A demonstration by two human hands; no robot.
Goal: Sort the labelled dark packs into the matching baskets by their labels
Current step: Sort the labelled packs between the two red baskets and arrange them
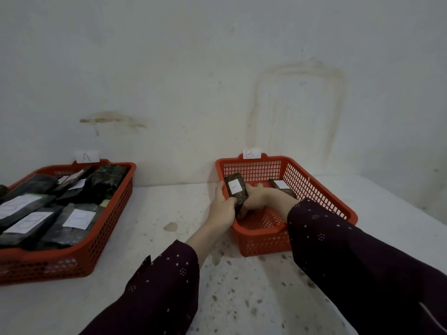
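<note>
A dark pack [235, 189] with a white label stands tilted over the left rim of the red basket marked B [321, 189]. My left hand [221, 209] grips its left side and my right hand [257, 198] holds its right side from inside the basket. A second labelled dark pack [281, 186] lies at the back of basket B. At the left, the red basket marked A [101, 233] holds several dark packs with white labels [78, 220].
Both baskets stand on a speckled white counter [157, 213] against a stained white wall [217, 81]. Paper tags A [86, 156] and B [249, 154] are fixed at the baskets' far rims. My dark dotted sleeves cross the front of the counter.
</note>
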